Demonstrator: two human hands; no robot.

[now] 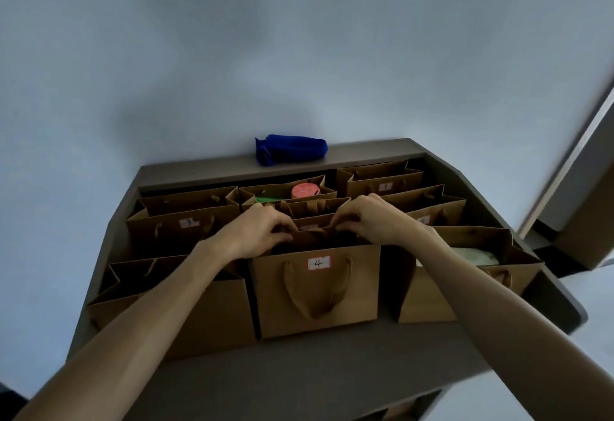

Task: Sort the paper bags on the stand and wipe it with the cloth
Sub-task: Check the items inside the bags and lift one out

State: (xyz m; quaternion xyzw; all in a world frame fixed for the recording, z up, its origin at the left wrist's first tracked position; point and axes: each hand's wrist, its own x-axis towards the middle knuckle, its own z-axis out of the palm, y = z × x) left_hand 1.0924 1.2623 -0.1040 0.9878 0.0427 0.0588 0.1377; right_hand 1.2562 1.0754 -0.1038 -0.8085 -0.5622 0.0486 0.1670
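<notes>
Fingers (285, 233) of both hands pinch bag 4 (319, 291) far rim.

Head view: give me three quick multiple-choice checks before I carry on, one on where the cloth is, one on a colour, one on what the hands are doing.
1. Where is the cloth?
A. on the stand's back ledge
B. inside bag 4
C. in the left hand

2. What colour is the cloth?
A. red
B. blue
C. white

3. What are the left hand and right hand doing?
A. hanging idle
B. wiping
C. pinching the top edge of the bag behind bag 4

Answers: 1 A, it lies bunched behind the bags; 2 B, deep blue; 3 C, fingers curl on that rim.
</notes>
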